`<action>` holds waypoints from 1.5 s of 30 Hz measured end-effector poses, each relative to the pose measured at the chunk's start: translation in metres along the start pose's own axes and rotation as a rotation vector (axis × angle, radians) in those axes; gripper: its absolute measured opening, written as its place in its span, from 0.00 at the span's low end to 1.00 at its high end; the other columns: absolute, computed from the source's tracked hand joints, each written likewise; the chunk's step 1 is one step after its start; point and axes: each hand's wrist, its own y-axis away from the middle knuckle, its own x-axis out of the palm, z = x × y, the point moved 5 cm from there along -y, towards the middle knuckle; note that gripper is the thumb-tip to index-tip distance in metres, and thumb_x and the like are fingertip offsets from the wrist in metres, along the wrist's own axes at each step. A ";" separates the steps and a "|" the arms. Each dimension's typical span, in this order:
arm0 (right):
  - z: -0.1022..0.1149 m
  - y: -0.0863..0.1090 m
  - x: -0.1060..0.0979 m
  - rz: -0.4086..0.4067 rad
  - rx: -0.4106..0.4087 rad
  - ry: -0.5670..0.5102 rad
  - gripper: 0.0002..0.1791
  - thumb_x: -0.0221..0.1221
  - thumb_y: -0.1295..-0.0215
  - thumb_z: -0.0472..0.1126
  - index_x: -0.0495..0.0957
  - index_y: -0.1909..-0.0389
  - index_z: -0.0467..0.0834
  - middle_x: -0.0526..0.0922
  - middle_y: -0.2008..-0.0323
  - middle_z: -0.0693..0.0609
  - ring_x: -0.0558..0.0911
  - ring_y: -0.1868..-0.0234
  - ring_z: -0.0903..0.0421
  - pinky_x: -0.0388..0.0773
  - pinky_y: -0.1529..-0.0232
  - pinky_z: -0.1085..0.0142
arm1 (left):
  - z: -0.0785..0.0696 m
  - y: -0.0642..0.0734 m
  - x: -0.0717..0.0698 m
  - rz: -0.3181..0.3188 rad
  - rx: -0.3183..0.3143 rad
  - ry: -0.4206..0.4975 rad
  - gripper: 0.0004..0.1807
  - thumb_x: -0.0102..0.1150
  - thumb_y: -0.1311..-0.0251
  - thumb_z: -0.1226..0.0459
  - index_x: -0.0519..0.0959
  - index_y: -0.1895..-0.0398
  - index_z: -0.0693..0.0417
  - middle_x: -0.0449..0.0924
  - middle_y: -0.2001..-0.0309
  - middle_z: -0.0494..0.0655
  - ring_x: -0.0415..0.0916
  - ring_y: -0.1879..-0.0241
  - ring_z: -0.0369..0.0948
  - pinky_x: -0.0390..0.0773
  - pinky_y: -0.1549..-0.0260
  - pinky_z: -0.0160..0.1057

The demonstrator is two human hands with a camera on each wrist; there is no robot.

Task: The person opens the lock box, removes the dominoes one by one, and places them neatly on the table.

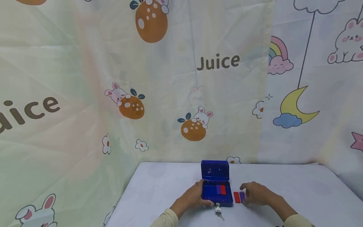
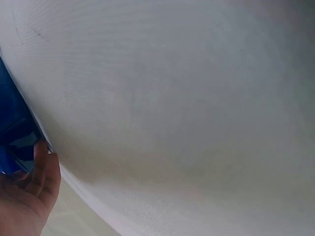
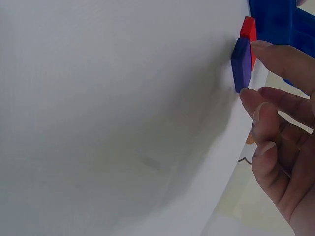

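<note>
A blue cash box (image 1: pixel 208 197) lies with its lid raised on the white table. Inside are a purple block (image 1: pixel 218 189) and a red block (image 1: pixel 223 189), side by side. My left hand (image 1: pixel 195 194) grips the box's left side, thumb along the front edge and fingers by the rear left corner. Right of the box, a second red block (image 1: pixel 236 197) and a second purple block (image 3: pixel 241 66) lie on the table. My right hand (image 1: pixel 256 193) pinches that purple block at its two ends between thumb and finger; its other fingers are bent.
Keys (image 1: pixel 218 212) hang from the lock at the front of the box, over the white table (image 1: pixel 283 183). A printed cloth (image 1: pixel 227 94) with rabbits and oranges rises behind the table's back edge, and another stands at the left.
</note>
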 end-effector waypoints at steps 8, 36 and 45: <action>0.013 -0.003 -0.009 -0.043 -0.027 0.025 0.22 0.72 0.54 0.42 0.79 0.56 0.46 0.75 0.75 0.56 0.72 0.72 0.57 0.74 0.69 0.62 | 0.002 0.000 0.000 0.007 0.002 0.009 0.62 0.66 0.67 0.32 0.53 0.29 0.50 0.70 0.41 0.51 0.72 0.45 0.44 0.72 0.45 0.49; 0.072 -0.024 0.001 -0.100 -0.172 0.138 0.26 0.72 0.54 0.50 0.79 0.53 0.44 0.82 0.63 0.53 0.79 0.62 0.55 0.78 0.57 0.50 | -0.003 0.001 -0.003 -0.010 0.050 -0.011 0.61 0.66 0.65 0.33 0.54 0.30 0.54 0.71 0.42 0.53 0.73 0.45 0.44 0.73 0.45 0.46; 0.077 -0.029 0.008 -0.103 -0.157 0.207 0.25 0.73 0.55 0.48 0.80 0.55 0.43 0.82 0.65 0.51 0.79 0.64 0.53 0.78 0.58 0.49 | 0.000 0.000 0.000 -0.001 0.057 0.024 0.60 0.67 0.66 0.33 0.54 0.30 0.48 0.71 0.43 0.50 0.72 0.46 0.41 0.72 0.45 0.46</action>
